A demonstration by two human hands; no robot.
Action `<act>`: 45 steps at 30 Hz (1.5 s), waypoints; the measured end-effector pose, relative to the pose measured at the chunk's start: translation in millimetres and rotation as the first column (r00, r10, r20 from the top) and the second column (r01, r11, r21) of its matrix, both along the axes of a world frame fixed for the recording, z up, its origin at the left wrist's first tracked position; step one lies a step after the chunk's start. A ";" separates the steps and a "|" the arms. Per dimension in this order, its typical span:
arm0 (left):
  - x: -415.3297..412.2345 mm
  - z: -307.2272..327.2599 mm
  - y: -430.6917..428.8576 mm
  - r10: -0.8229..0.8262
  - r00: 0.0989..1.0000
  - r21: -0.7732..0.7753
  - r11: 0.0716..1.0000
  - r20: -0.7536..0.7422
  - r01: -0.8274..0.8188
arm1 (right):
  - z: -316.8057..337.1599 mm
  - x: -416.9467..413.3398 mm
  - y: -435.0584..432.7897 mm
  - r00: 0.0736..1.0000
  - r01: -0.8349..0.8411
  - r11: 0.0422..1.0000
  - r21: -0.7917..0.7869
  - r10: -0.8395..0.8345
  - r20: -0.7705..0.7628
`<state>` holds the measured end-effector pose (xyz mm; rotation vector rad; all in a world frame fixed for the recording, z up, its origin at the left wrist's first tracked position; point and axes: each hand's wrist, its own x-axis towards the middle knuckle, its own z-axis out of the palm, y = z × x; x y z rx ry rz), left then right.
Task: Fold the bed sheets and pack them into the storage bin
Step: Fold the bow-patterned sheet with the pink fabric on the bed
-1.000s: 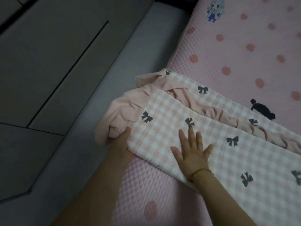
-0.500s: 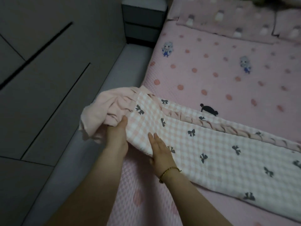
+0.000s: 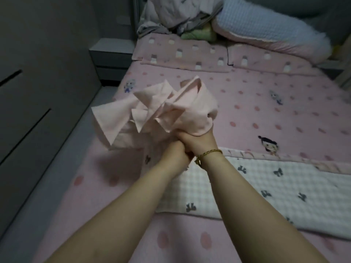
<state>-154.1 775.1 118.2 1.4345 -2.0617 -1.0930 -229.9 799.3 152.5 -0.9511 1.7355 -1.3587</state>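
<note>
The checked bed sheet (image 3: 275, 179) with dark bows is laid flat across the near part of the pink dotted bed cover (image 3: 266, 103), and its right end is cut off by the frame edge. Its plain pink end is held bunched above the bed. It is gripped low down by the left hand (image 3: 175, 154) and just above by the right hand (image 3: 197, 139), the two pressed together. Most fingers are hidden by cloth and blur. Beyond, a nightstand (image 3: 112, 56) is seen with drawers closed and contents concealed. Farthest off, at the head, a heap of bedding (image 3: 180, 14) is piled.
</note>
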 end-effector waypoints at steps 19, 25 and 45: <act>-198.5 -83.5 158.8 -0.260 0.684 -0.064 0.910 0.682 0.410 | -97.1 -338.0 203.2 0.772 0.387 0.820 0.422 -0.539 0.338; -272.3 -82.8 198.6 -0.359 0.717 -0.055 0.874 0.597 0.483 | -72.8 -405.2 243.6 0.782 0.518 0.739 0.430 -0.613 0.112; -597.1 -61.8 368.4 -0.299 0.746 -0.085 0.900 0.596 0.428 | -43.9 -728.2 412.1 0.812 0.532 0.726 0.436 -0.584 -0.019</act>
